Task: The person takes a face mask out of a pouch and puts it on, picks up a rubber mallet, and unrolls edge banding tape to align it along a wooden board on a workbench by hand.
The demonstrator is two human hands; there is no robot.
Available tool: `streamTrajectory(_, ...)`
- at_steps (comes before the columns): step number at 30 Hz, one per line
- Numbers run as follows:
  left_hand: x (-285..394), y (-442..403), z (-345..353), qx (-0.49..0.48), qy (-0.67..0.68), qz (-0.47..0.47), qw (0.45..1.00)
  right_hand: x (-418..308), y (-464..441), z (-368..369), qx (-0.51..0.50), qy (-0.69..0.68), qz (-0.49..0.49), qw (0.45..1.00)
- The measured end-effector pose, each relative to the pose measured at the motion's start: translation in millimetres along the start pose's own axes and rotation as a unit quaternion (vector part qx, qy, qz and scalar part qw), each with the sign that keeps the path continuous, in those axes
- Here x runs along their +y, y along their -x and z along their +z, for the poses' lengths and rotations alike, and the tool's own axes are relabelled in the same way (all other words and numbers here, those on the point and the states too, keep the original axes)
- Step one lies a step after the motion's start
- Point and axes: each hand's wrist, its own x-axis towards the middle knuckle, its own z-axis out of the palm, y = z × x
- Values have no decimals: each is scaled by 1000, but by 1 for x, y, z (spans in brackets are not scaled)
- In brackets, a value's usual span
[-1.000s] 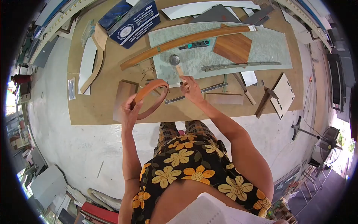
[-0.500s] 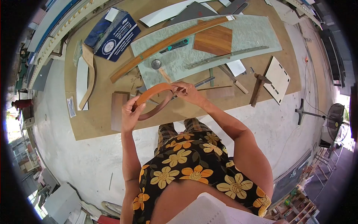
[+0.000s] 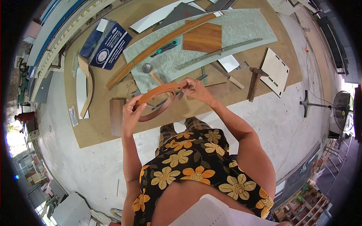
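Coiled brown strip [image 3: 160, 89] is held above the worktop [image 3: 96, 128] near its front edge, its long axis slanting from the left hand [image 3: 132, 112], fingers clasping its near-left side, to the right hand [image 3: 197, 91], fingers pinched narrowly at its far-right end.

Blk garment [image 3: 198, 155] w/ lg. floral print: some blooms pale yel., others deeper orange-yel., rounded petals, dotted ctrs., dk. grey-grn. leaves btwn.; print runs up both sides twd. shoulders. Plaid trousers [image 3: 197, 124] below, brn. & dk. checks. Wht. piece [image 3: 213, 211] at bottom edge, peaked, w/ rows of tiny dashes. Arms [image 3: 132, 160], L hand [image 3: 131, 115] & R hand [image 3: 197, 91] bare.
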Motion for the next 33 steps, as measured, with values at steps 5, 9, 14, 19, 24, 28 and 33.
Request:
streamTrajectory(5,-1,-3,6,-30,-62,14,998,3,13,-27,21,28,-32,999)
streamTrajectory(9,-1,-1,9,-52,-114,-23,992,-4,22,-37,6,-26,-2,1000)
streamTrajectory(14,-16,-3,9,-73,-153,-30,985,9,27,-40,5,-17,28,999)
streamTrajectory(19,-22,-5,7,-96,-174,-63,978,26,28,-38,-2,-30,46,999)
streamTrajectory(24,-38,-5,-1,-119,-199,-100,968,35,24,-28,1,-25,74,997)
streamTrajectory(28,-50,-2,-12,-134,-229,-92,960,40,12,-15,-2,-23,71,997)
streamTrajectory(33,-74,-7,-29,-149,-287,-125,938,27,-8,-3,-36,23,112,993)
